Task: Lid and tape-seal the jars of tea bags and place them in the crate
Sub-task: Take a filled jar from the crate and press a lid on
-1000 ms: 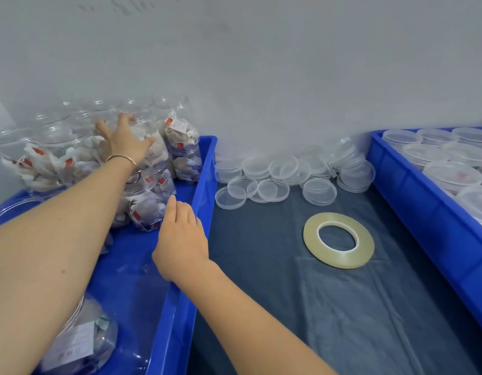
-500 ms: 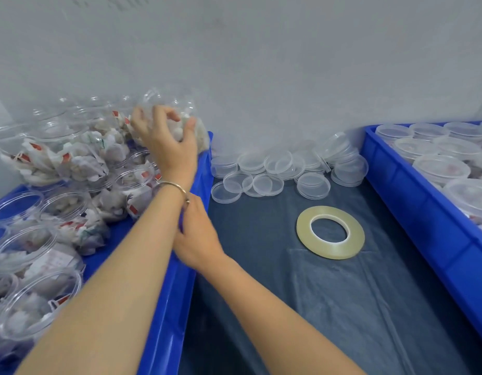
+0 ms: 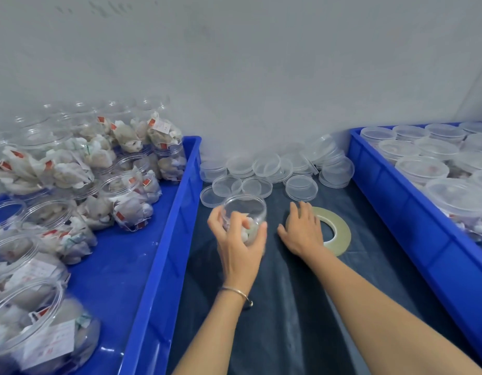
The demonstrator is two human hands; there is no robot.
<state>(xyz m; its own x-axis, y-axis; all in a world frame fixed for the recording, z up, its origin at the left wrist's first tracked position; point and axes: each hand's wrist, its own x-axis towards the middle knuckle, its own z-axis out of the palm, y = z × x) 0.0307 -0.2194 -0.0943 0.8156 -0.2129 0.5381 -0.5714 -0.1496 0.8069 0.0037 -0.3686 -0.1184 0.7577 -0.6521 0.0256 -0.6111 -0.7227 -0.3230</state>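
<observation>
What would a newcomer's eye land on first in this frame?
Probably the left hand in the middle, gripping an open jar of tea bags over the dark mat, with the right hand resting on the roll of tape beside it. Next, the blue crates: the left crate crowded with unlidded jars, the right crate with lidded ones, and loose lids piled against the wall.

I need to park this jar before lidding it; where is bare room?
Bare dark cloth lies near you, between the left crate and right crate. Blue floor shows in the left crate's near right part. Crowded: loose lids by the wall.
</observation>
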